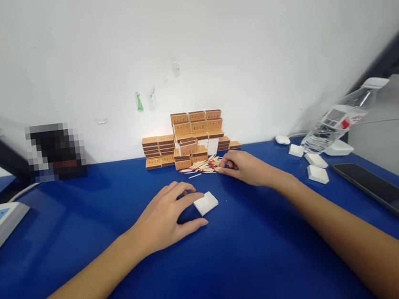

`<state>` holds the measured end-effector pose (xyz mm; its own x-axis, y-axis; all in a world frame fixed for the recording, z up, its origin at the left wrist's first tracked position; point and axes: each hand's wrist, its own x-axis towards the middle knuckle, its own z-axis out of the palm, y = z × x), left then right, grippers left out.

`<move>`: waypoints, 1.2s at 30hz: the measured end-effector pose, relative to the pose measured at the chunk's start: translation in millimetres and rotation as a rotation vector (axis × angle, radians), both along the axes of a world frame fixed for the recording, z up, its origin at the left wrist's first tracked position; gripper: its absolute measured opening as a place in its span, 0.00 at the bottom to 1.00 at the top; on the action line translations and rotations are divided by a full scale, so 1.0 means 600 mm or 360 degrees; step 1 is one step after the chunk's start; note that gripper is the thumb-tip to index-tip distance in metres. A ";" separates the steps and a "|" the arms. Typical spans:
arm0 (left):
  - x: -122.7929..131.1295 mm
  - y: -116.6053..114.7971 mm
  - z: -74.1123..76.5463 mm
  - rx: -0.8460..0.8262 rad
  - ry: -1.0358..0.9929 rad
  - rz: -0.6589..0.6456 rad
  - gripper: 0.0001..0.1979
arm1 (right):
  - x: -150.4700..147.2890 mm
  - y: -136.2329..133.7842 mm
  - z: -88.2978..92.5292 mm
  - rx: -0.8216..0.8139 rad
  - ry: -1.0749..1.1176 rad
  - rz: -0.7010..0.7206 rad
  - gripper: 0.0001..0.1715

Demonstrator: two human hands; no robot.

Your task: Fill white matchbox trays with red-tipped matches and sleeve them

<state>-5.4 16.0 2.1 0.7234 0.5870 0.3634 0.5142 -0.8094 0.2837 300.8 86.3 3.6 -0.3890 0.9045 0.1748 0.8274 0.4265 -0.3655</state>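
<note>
My left hand (167, 214) is open, its thumb and fingers spread around the left side of a small white box (206, 203), like a matchbox's inner tray. The index fingertip reaches the box's upper edge; the thumb lies apart from it on the near side. At the right end of a loose pile of matches (206, 165) with red heads, my right hand (242, 166) has its fingers curled and closed. Whatever sits between those fingertips is too small to make out. Behind the pile, stacked orange-and-brown matchboxes (198, 126) stand near the wall.
On the right of the blue table (213, 272) are a tilted plastic bottle (340, 116), several small white boxes (318, 174), a white earphone case (282, 139) and a dark phone (384, 191). A white power strip (1, 225) lies at the left, with a blurred dark object (58, 153) behind it.
</note>
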 end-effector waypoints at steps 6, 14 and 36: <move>0.000 0.002 -0.005 -0.0018 -0.0051 -0.0046 0.09 | 0.008 -0.002 -0.001 -0.0028 -0.0037 0.0006 0.13; 0.003 0.000 -0.001 -0.0051 -0.0152 -0.0032 0.11 | 0.008 -0.014 0.014 0.0010 -0.0078 0.0017 0.12; -0.001 0.003 -0.009 -0.0068 -0.0124 0.0169 0.29 | -0.101 -0.117 0.034 -0.0164 -0.0052 0.0524 0.09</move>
<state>-6.1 17.5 -3.1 0.6270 0.6751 0.3889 0.5715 -0.7377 0.3593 240.0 16.4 24.0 -0.6668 0.7418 0.0717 0.6634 0.6347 -0.3962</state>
